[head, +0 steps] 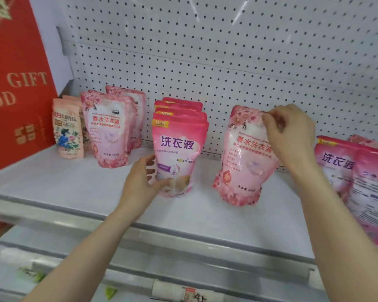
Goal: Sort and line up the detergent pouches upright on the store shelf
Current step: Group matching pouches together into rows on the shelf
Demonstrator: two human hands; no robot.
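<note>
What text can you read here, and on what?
"GIFT", cut-off "OD": red box.
"NEW", "洗衣液": front bright pink pouch, in the left hand.
"香水洗衣液": floral pouch the right hand pinches; same on the left floral pouch.
"洗衣液": far-right pouch.
Fine print, peach pouch, lower shelf tag: too blurred.

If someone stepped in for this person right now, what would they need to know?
Left hand holds the base of the front bright pink pouch in its upright row.
Right hand pinches the top of a tilted floral pouch mid-shelf.
Done: peach pouches and floral row stand upright at left.
Left: move the floral pouch to its row, sort the leaning pile at right.
</note>
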